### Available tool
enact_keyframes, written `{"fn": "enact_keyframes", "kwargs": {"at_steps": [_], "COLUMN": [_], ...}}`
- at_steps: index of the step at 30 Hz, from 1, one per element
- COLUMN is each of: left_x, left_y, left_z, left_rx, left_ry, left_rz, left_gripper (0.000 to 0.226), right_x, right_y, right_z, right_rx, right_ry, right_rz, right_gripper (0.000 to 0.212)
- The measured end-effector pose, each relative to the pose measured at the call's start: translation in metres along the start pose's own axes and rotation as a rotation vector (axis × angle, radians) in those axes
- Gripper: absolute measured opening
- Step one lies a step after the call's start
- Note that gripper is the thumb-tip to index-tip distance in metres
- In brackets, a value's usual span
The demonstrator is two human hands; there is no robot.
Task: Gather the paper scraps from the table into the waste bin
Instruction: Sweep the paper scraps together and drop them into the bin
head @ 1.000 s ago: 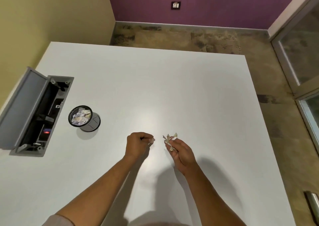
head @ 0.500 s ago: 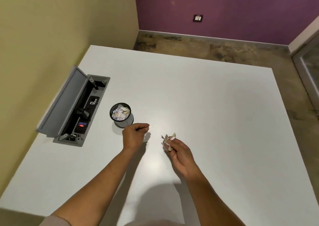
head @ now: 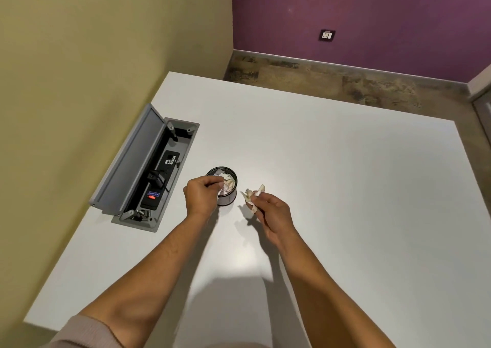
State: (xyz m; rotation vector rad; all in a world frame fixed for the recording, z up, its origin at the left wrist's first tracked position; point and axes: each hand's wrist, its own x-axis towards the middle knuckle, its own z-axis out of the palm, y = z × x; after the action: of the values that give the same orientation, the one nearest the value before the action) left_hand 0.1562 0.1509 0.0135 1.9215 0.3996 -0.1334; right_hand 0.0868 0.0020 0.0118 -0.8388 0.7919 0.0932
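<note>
A small black waste bin point(head: 228, 201) stands on the white table point(head: 345, 201), and it is filled with crumpled paper point(head: 228, 181). My left hand point(head: 202, 195) hovers over the bin's near-left rim with its fingertips pinched together on a small paper scrap above the opening. My right hand point(head: 271, 215) is just right of the bin, slightly above the table. It grips a bunch of white paper scraps point(head: 254, 194) that stick up from its fingers.
An open grey cable box point(head: 148, 169) with a raised lid is set into the table's left side, close to the bin. A yellow wall runs along the left edge. Bare floor lies beyond the far and right edges.
My left hand has moved left from the table's middle to over the bin. My right hand has followed with its scraps. The view has shifted, so the bin sits nearer the centre.
</note>
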Motion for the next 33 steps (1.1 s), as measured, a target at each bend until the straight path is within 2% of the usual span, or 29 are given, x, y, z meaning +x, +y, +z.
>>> {"fn": "enact_keyframes", "kwargs": {"at_steps": [5, 8, 11, 15, 18, 20, 25, 28, 31, 33], "left_x": [0.028, 0.041, 0.047, 0.049, 0.048, 0.049, 0.046, 0.040, 0.036, 0.034], "left_y": [0.001, 0.002, 0.003, 0.005, 0.007, 0.006, 0.011, 0.013, 0.014, 0.014], "left_z": [0.005, 0.009, 0.010, 0.006, 0.003, 0.000, 0.000, -0.001, -0.005, -0.008], "left_rx": [0.037, 0.048, 0.063, 0.067, 0.093, 0.167, 0.232, 0.240, 0.274, 0.268], "left_ry": [0.014, 0.011, 0.008, -0.001, -0.044, -0.071, -0.145, -0.153, -0.139, -0.138], "left_rz": [-0.025, -0.044, -0.048, -0.028, 0.031, 0.085, 0.143, 0.194, 0.255, 0.262], "left_gripper": [0.009, 0.006, 0.007, 0.013, 0.020, 0.026, 0.037, 0.039, 0.037, 0.039], "right_x": [0.015, 0.028, 0.034, 0.040, 0.044, 0.047, 0.043, 0.039, 0.038, 0.039], "right_y": [-0.007, -0.009, -0.008, -0.003, -0.004, -0.002, -0.008, -0.014, -0.016, -0.017], "right_z": [0.040, 0.061, 0.081, 0.096, 0.100, 0.102, 0.102, 0.097, 0.091, 0.087], "right_rx": [-0.357, -0.802, -1.101, -1.420, -1.469, -1.481, -1.494, -1.497, -1.527, -1.546], "right_ry": [0.106, 0.148, 0.055, -0.128, -0.163, -0.173, -0.202, -0.250, -0.298, -0.303], "right_rz": [-0.165, -0.347, -0.461, -0.476, -0.369, -0.326, -0.315, -0.369, -0.497, -0.588], "right_gripper": [0.012, 0.014, 0.020, 0.022, 0.028, 0.023, 0.021, 0.031, 0.023, 0.030]}}
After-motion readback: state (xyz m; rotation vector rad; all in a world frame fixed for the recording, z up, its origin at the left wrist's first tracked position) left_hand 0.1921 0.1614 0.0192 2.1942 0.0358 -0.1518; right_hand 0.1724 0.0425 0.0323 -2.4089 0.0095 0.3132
